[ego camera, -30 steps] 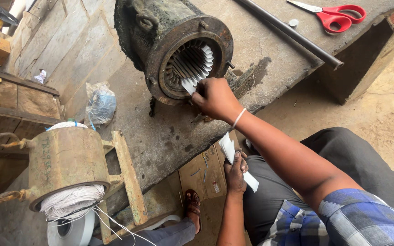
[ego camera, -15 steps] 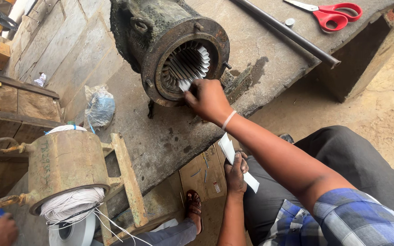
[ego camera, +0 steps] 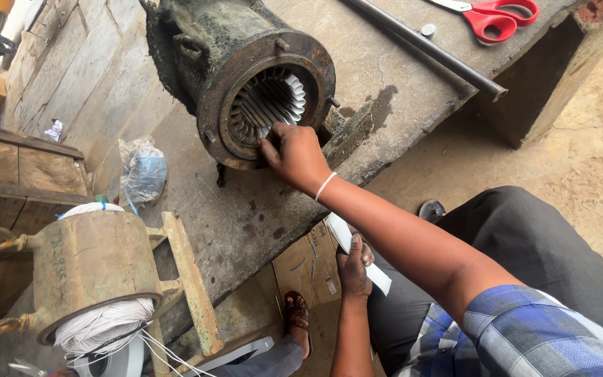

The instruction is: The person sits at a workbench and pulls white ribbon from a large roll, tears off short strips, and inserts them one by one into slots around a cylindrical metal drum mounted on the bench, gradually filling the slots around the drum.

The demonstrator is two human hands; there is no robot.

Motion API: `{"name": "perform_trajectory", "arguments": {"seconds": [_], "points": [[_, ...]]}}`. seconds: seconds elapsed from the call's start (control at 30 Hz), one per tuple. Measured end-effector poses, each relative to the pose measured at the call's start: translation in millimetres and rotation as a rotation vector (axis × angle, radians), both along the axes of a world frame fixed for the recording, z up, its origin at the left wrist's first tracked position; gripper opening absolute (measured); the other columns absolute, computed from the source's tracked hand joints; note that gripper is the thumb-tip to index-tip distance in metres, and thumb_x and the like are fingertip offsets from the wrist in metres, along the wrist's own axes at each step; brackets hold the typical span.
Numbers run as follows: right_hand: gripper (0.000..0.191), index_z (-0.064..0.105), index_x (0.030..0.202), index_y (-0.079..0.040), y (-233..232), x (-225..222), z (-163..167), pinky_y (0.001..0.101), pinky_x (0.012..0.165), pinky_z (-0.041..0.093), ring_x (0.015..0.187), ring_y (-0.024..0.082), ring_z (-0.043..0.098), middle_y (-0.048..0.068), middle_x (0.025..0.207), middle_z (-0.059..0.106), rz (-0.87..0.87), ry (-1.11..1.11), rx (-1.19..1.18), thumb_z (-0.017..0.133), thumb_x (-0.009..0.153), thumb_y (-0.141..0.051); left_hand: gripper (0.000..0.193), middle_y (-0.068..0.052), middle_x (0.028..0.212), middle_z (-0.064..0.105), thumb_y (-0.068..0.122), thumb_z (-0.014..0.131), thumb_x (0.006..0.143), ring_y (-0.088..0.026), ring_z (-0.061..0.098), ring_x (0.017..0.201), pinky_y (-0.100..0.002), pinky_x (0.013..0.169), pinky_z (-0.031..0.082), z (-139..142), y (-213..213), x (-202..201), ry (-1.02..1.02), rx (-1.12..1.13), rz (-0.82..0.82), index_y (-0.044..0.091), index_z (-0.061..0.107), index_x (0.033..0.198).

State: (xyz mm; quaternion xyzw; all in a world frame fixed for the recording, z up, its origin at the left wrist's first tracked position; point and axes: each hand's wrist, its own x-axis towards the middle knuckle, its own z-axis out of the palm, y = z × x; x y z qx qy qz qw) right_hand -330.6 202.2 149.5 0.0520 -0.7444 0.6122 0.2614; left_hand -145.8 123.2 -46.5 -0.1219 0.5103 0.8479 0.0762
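right hand at the stator mouth, left hand holding spare paper

right hand (ego camera: 294, 155) is pressed to the lower rim of the motor stator housing (ego camera: 239, 70), fingers bent and pinched on a white paper slot liner (ego camera: 266, 132) at the edge of the bore. above the fingertips, inside the bore, a fan of white liners (ego camera: 293, 98) already sits in the slots on the side nearer the hand; the slots on the far side look bare and dark. a white band (ego camera: 325, 186) circles the wrist.

left hand (ego camera: 354, 269) hangs low, below the right forearm, closed around a white paper strip (ego camera: 375, 276), beside the edge of the concrete bench (ego camera: 246, 223).

up and away from the right hand, across the bench: a steel rod (ego camera: 427, 49) and red-handled scissors (ego camera: 497, 15). down to the left of it: a 2nd housing (ego camera: 85, 265) with white wire (ego camera: 102, 324) spilling out.

risks, as judged: the liner is thin and could crease or tear on the slot edge if pushed at an angle. knuckles sit close to the rusty rim, so a slip could scrape them. the housing is round and might roll if leaned on.
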Motion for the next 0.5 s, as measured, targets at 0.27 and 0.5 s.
{"name": "perform_trajectory", "arguments": {"seconds": [0.27, 0.5], "points": [[0.021, 0.066, 0.084, 0.001, 11, -4, -12, 0.0449, 0.070, 0.055, 0.078, 0.040, 0.070, 0.021, 0.080, 0.070, 0.001, 0.102, 0.107, 0.080, 0.089, -0.014, 0.025, -0.001, 0.087, 0.053, 0.022, 0.065, 0.105, -0.006, 0.045, 0.063, -0.022, 0.057, 0.039, -9, 5, -4, -0.013, 0.013, -0.041, 0.000, 0.059, 0.115], [0.043, 0.058, 0.111, -0.002, 14, 1, -19, 0.0414, 0.070, 0.056, 0.079, 0.035, 0.074, 0.019, 0.083, 0.073, 0.037, -0.004, -0.037, 0.087, 0.081, -0.015, 0.025, -0.006, 0.096, 0.062, 0.024, 0.063, 0.104, -0.005, 0.045, 0.062, -0.021, 0.054, 0.037, -9, -8, 4, 0.009, 0.001, -0.079, 0.001, 0.060, 0.112]]}}
